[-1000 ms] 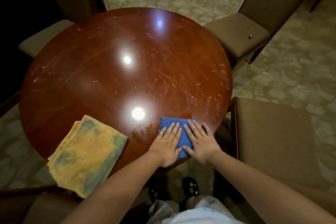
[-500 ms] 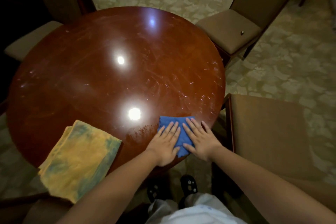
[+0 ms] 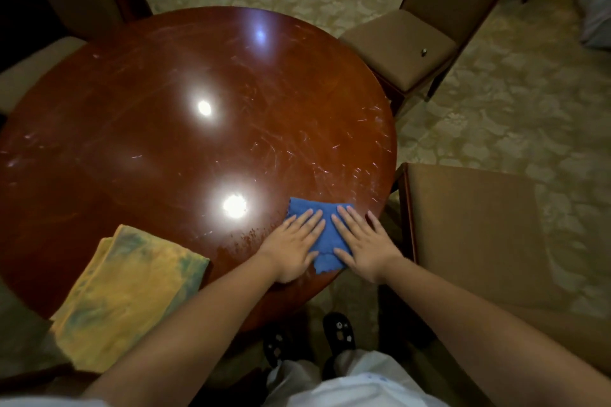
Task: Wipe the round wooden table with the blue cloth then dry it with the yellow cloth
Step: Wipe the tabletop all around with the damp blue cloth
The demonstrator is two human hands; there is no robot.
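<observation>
Blue cloth (image 3: 327, 236), small, nubby, lies flat near table (image 3: 165, 142) near-right edge. Left hand (image 3: 294, 248) and right hand (image 3: 362, 246) press it side by side, fingers straight and spread. Round glossy reddish wood, finely scratched, wide bare area beyond hands. Yellow cloth (image 3: 129, 294), folded, mottled green, overhangs near-left rim. Padded chairs (image 3: 479, 235) close around table; patterned carpet (image 3: 496, 109).

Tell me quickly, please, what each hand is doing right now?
Left hand: open, fingers straight, pressing flat on the blue cloth.
Right hand: open, fingers straight, pressing flat on the same cloth.
</observation>
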